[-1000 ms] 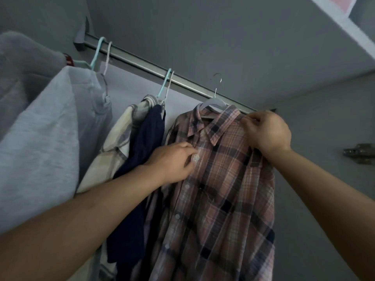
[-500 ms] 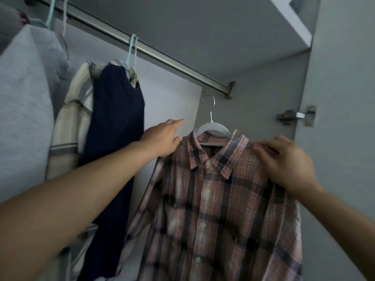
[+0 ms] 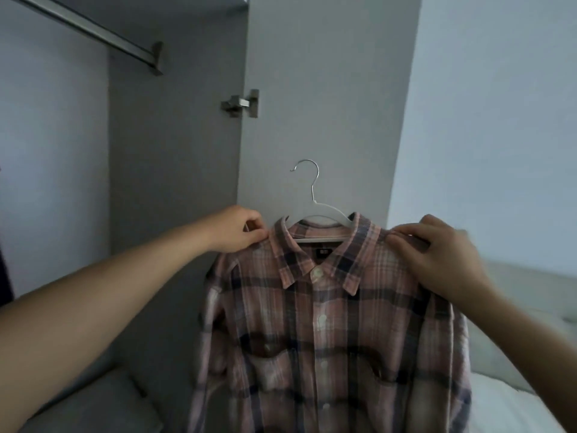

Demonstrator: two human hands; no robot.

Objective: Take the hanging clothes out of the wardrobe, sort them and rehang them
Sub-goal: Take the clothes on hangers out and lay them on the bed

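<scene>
The open wardrobe filled the left and centre of the frame, its grey door standing upright in the middle with a metal hinge at its inner edge. A pale wall took up the right side. The steel hanging rail ran diagonally across the upper left of the frame, ending at a bracket.

A pink and navy plaid shirt hung in the lower centre of the frame, off the rail and in front of the door, buttoned at the collar and draped on a white hanger whose metal hook rose free above the collar.

At the lower right lay white bedding.

The left hand, reaching in from the lower left, pinched the shirt's shoulder at centre left, fingers curled around the fabric. The right hand, at centre right and slightly blurred, gripped the other shoulder, its fingers bent over the cloth.
</scene>
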